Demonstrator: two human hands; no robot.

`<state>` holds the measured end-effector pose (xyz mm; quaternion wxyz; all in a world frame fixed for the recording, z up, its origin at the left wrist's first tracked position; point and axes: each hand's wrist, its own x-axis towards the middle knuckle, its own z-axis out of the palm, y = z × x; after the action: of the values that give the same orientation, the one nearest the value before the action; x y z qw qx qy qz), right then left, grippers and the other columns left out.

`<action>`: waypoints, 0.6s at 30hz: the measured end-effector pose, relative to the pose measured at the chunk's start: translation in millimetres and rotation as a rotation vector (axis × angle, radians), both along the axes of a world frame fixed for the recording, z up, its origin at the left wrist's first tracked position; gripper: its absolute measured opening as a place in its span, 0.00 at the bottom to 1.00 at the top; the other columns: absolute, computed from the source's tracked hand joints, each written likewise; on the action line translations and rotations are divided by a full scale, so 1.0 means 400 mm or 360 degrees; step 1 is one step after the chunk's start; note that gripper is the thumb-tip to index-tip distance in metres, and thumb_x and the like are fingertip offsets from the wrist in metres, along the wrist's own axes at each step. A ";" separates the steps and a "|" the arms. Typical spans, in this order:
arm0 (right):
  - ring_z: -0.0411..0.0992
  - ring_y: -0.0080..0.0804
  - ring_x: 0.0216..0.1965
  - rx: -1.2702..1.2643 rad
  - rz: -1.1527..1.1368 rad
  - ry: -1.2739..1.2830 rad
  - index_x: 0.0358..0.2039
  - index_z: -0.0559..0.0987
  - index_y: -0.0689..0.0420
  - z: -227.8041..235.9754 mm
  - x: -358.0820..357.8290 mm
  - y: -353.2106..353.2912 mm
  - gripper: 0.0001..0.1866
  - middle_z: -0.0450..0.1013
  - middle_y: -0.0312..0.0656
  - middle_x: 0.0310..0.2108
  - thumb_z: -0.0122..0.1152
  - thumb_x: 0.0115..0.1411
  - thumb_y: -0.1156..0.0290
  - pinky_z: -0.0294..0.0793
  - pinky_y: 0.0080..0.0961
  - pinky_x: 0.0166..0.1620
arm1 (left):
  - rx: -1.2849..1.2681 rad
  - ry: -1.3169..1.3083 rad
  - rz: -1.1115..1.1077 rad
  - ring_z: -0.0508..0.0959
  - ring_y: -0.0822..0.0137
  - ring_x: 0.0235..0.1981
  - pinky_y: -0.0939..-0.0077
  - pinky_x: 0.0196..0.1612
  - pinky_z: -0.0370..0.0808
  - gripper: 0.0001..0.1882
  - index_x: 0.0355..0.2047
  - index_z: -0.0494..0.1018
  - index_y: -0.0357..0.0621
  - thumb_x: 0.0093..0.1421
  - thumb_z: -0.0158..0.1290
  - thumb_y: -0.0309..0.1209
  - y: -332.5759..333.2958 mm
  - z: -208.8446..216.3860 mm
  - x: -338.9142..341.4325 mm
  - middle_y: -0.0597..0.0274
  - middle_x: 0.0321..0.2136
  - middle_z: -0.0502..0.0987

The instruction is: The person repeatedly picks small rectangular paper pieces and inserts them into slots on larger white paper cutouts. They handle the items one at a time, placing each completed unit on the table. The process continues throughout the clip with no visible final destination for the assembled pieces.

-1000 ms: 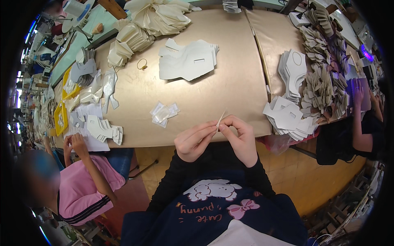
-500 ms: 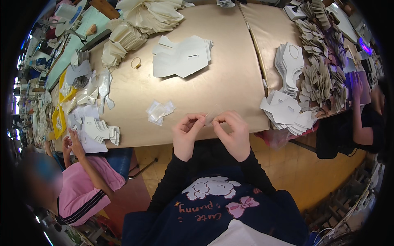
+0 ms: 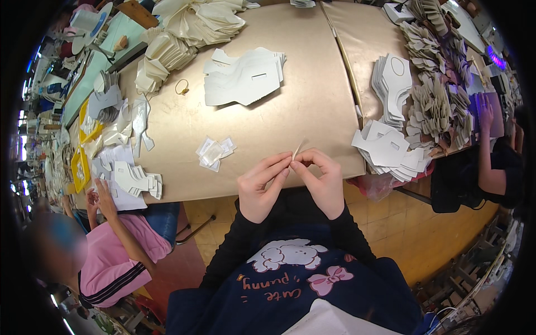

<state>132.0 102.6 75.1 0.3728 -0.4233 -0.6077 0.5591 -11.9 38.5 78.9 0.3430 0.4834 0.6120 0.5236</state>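
Observation:
Above the near edge of the table, my left hand (image 3: 261, 183) and my right hand (image 3: 322, 177) meet at the fingertips. Both pinch a small, thin whitish piece (image 3: 297, 149), seen nearly edge-on; its kind is too small to make out. To the left of my hands lies a loose little pile of translucent whitish squares (image 3: 215, 153) on the tabletop. Farther off rests a stack of flat white cut pieces (image 3: 243, 78) with a small slot in the top one.
More white cut pieces (image 3: 388, 148) are stacked at the right, beside a seam in the gold table covering (image 3: 312, 84). Cream-coloured bundles (image 3: 198, 22) lie at the far left, near a yellow ring (image 3: 182, 87). A person in pink (image 3: 120, 240) works at my left; another arm (image 3: 487, 151) shows at right.
My hands have drawn together, with the fingertips now touching. The thin piece between them has turned and now stands up above the fingers.

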 end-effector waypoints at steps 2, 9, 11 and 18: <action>0.71 0.29 0.32 -0.0018 0.0029 0.0033 0.32 0.80 0.64 0.001 0.005 0.001 0.04 0.75 0.42 0.28 0.65 0.59 0.77 0.70 0.24 0.39 | -0.0005 -0.0061 -0.0004 0.83 0.63 0.44 0.75 0.48 0.80 0.12 0.46 0.81 0.34 0.61 0.57 0.18 0.000 0.002 0.001 0.51 0.45 0.82; 0.67 0.25 0.30 -0.0192 0.0120 0.0176 0.32 0.81 0.64 -0.005 0.013 0.001 0.04 0.75 0.39 0.28 0.64 0.61 0.77 0.68 0.22 0.38 | -0.0130 -0.0413 -0.0025 0.82 0.67 0.42 0.78 0.45 0.79 0.10 0.43 0.81 0.31 0.61 0.58 0.18 -0.003 0.011 -0.008 0.52 0.44 0.82; 0.67 0.25 0.30 -0.0189 0.0118 0.0188 0.32 0.81 0.64 -0.007 0.012 -0.001 0.04 0.76 0.38 0.28 0.64 0.61 0.76 0.67 0.21 0.37 | -0.0165 -0.0433 -0.0024 0.82 0.66 0.43 0.77 0.47 0.78 0.09 0.42 0.81 0.29 0.61 0.58 0.16 -0.002 0.013 -0.010 0.49 0.44 0.82; 0.66 0.24 0.31 -0.0239 0.0124 0.0202 0.31 0.82 0.63 -0.008 0.007 -0.005 0.05 0.76 0.38 0.28 0.64 0.61 0.75 0.65 0.21 0.37 | -0.0204 -0.0640 0.0056 0.82 0.66 0.42 0.76 0.47 0.78 0.07 0.39 0.82 0.29 0.60 0.59 0.16 -0.002 0.011 -0.011 0.48 0.42 0.82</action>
<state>134.9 100.7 71.7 0.3556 -0.3899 -0.5553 0.6428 -16.2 37.6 83.5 0.4791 0.3355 0.5717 0.5754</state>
